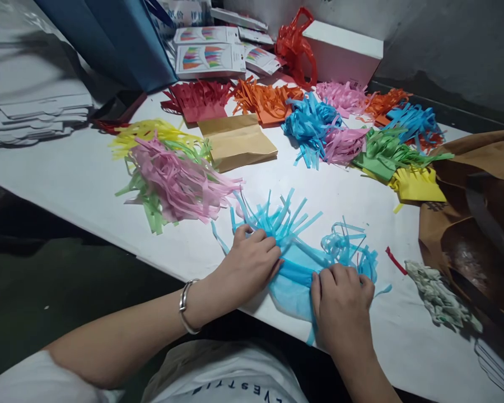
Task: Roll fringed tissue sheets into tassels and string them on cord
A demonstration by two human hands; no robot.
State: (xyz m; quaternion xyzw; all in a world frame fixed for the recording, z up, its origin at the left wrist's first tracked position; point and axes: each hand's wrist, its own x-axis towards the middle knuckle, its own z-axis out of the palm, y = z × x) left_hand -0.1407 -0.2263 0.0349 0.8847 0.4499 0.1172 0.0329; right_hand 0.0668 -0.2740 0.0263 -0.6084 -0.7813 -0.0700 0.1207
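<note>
Blue fringed tissue paper lies near the table's front edge, its cut strips fanning out at the far side and bunching in curls at the right. My left hand grips its left part, fingers curled over a gathered band. Over the right end of the same band, my right hand is closed, the thumb pressing on the paper. What lies beneath both palms is hidden. Left of the far strips is a pile of pink tissue fringe, resting on green and yellow fringe.
Behind are a brown paper piece, red fringe, orange fringe and blue fringe. At the right stand a brown bag and a crumpled pale glove-like bundle. Boxes line the back; flat white stacks sit left.
</note>
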